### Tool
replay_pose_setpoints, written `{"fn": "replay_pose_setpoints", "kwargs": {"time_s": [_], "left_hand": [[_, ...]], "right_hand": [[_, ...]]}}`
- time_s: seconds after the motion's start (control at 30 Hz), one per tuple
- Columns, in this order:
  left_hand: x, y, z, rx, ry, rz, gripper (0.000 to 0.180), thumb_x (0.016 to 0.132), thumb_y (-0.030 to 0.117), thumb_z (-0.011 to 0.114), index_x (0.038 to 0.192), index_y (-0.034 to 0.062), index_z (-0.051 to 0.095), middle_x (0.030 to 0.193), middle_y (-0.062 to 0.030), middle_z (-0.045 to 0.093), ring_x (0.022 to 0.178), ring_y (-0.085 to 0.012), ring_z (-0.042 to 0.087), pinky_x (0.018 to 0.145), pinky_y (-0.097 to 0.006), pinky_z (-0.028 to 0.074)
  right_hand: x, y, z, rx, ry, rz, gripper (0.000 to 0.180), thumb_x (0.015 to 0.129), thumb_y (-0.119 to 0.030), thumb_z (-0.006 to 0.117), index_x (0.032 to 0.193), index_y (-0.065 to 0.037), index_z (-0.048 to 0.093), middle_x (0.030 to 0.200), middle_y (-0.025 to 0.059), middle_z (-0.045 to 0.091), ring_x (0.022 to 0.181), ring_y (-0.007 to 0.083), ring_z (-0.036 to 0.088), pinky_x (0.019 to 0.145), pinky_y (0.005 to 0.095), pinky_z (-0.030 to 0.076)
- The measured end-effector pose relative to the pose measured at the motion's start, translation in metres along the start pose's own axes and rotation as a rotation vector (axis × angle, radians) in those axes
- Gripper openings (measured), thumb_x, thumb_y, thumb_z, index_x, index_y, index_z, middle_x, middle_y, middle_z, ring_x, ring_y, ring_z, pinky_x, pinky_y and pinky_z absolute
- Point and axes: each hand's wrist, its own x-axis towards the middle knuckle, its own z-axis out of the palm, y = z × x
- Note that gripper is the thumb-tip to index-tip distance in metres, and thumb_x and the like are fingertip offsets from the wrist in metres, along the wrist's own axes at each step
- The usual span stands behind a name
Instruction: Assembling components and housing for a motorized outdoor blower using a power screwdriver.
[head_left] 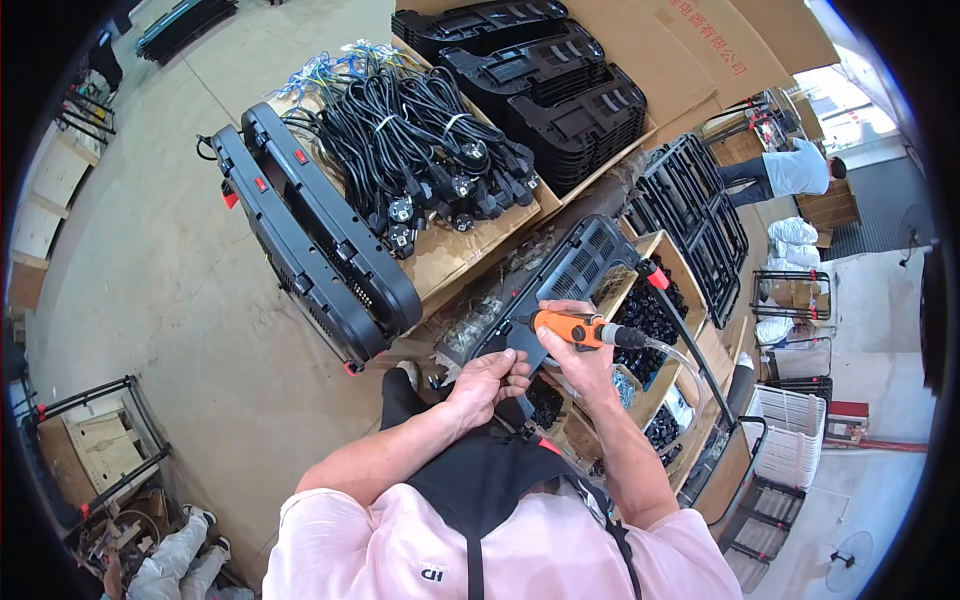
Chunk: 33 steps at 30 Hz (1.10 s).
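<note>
My right hand (580, 362) is wrapped round an orange air screwdriver (570, 328), whose black rear end joins a clear hose (685, 370). The tool's front end lies against a long black plastic housing (580, 262) with slotted vents, which rests aslant in front of me. At the housing's near edge is my left hand (488, 382), fingers curled and thumb pressed in; whatever they pinch is too small or hidden to make out. The screwdriver's tip is hidden too.
Wooden bins of small black parts (650, 310) stand right of the housing. Bundled black power cords (400, 130) and two finished-looking black housings (310, 225) lie ahead left. Stacked black panels (575, 110) fill a carton behind. Black metal frames (690, 215) lean right; a person (795, 172) stands beyond.
</note>
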Motion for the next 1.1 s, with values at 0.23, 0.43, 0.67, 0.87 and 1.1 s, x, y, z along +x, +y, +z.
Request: {"fn": "replay_pose_setpoints", "kwargs": {"time_s": [0.23,0.43,0.67,0.87,1.1], "left_hand": [[-0.001,0.002,0.004,-0.023,0.092,0.025,0.031,0.111,0.035,0.059,0.116,0.0062,0.069,0.093,-0.0004,0.069,0.080,-0.0140,0.066,0.073,-0.030,0.058],[0.004,0.008,0.009,-0.219,0.083,0.039,0.029,0.110,0.036,0.061,0.110,0.0084,0.070,0.086,-0.0003,0.069,0.072,-0.0136,0.066,0.066,-0.028,0.058],[0.002,0.008,0.009,-0.188,0.060,0.020,0.028,0.111,0.034,0.059,0.115,0.0073,0.069,0.087,-0.0002,0.069,0.075,-0.0137,0.066,0.068,-0.029,0.058],[0.000,0.007,0.005,-0.226,0.008,-0.028,0.029,0.113,0.030,0.055,0.125,0.0058,0.067,0.089,0.0001,0.067,0.077,-0.0144,0.064,0.070,-0.029,0.057],[0.002,0.009,0.006,-0.264,0.025,-0.012,0.029,0.114,0.025,0.050,0.132,0.0056,0.064,0.091,-0.0003,0.066,0.079,-0.0145,0.063,0.073,-0.030,0.056]], "right_hand": [[-0.031,-0.015,-0.017,0.090,0.135,0.069,0.055,0.089,-0.001,0.080,0.139,0.001,0.056,0.132,0.0178,0.070,0.121,0.0222,0.067,0.106,0.0370,0.055],[-0.060,-0.030,-0.016,0.191,0.149,0.103,0.056,0.089,-0.003,0.081,0.139,0.001,0.055,0.132,0.0197,0.069,0.122,0.0249,0.068,0.108,0.0399,0.054],[-0.067,-0.023,-0.015,0.213,0.155,0.111,0.056,0.090,-0.003,0.080,0.139,0.001,0.054,0.133,0.0199,0.069,0.122,0.0252,0.067,0.109,0.0403,0.053],[-0.069,-0.016,-0.013,0.179,0.115,0.104,0.055,0.091,-0.002,0.079,0.140,0.001,0.053,0.134,0.0194,0.068,0.126,0.0257,0.065,0.111,0.0405,0.052],[-0.063,-0.007,0.002,0.093,0.096,0.074,0.055,0.092,-0.002,0.078,0.140,-0.001,0.053,0.137,0.0182,0.066,0.128,0.0254,0.064,0.113,0.0404,0.050]]}}
